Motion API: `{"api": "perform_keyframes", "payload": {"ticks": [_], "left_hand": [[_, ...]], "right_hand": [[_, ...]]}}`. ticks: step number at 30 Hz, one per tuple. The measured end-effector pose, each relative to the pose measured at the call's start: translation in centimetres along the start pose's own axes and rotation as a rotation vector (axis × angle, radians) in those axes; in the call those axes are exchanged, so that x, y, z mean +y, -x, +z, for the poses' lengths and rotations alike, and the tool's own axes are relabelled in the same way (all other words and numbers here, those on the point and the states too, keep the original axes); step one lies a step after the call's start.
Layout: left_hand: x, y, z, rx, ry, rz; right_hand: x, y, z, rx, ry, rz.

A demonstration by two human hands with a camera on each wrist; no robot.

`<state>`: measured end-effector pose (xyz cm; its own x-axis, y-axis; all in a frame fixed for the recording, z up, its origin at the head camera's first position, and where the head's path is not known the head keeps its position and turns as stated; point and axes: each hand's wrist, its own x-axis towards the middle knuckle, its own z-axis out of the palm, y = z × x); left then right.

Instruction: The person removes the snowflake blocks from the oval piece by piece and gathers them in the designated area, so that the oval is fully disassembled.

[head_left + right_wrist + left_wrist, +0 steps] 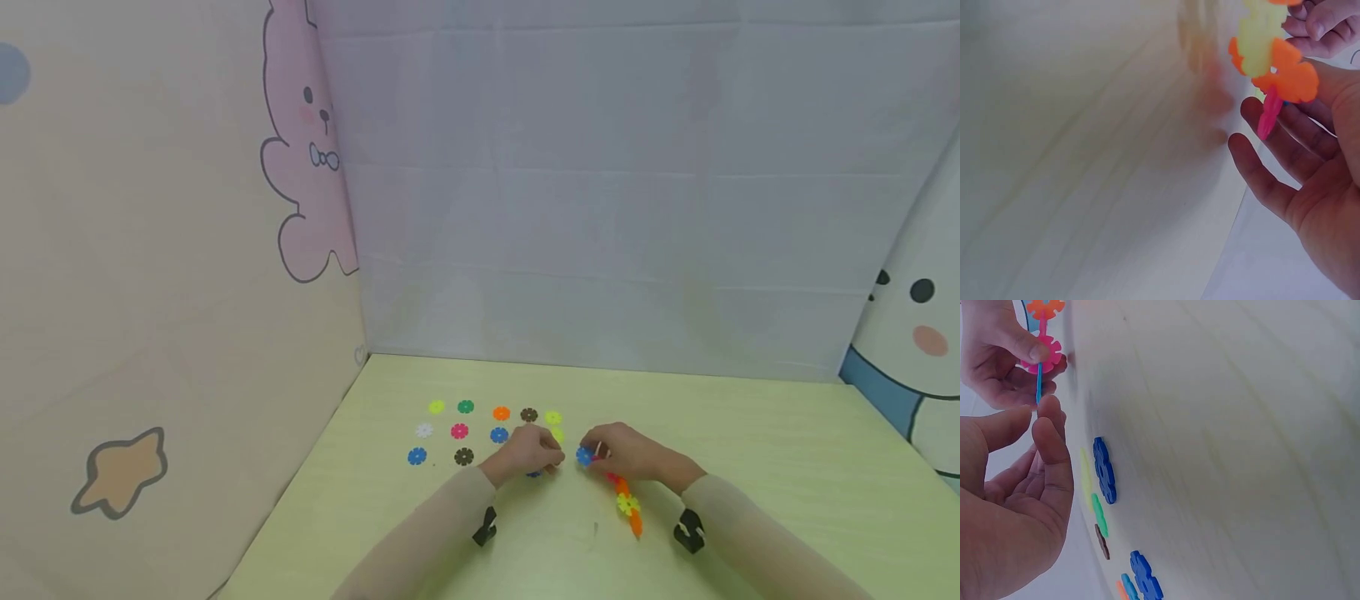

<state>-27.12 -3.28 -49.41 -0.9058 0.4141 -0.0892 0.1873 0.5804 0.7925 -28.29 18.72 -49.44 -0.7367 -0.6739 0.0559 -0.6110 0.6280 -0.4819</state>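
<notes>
My right hand (628, 452) holds a chain of interlocked plastic snowflake discs, its thumb on a pink disc (1050, 355). A blue disc (584, 456) stands at the chain's far end, seen edge-on in the left wrist view. Towards me the chain runs through orange and a yellow disc (627, 504) to an orange disc (637, 523). In the right wrist view, an orange disc (1300, 74) and a pink disc (1270, 114) hang before the palm. My left hand (527, 451) is beside the blue end, fingers loosely bent, fingertips close to that disc. Nothing shows between its thumb and fingers.
Left of my hands, loose snowflake discs lie in rough rows on the pale table (360, 517), among them a pink disc (459, 431), a white disc (424, 430) and a brown disc (463, 457). A dark blue disc (1104, 470) lies under my left hand. A pale curtain (600, 208) hangs behind.
</notes>
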Motion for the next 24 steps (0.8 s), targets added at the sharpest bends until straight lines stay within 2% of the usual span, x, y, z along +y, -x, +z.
{"api": "perform_keyframes", "payload": {"ticks": [10,14,24], "left_hand": [[0.3,-0.3,1.3,-0.044,0.054,-0.01],[0.1,-0.6,1.6,-0.059,0.107,-0.015],[0.4,-0.5,2.1,-0.066,0.151,-0.01]], "right_hand": [[-0.1,-0.1,-0.1,0.006,-0.028,-0.042],[-0.2,-0.2,-0.1,0.004,-0.045,-0.056],[-0.6,-0.1,0.1,0.009,-0.039,-0.06]]}}
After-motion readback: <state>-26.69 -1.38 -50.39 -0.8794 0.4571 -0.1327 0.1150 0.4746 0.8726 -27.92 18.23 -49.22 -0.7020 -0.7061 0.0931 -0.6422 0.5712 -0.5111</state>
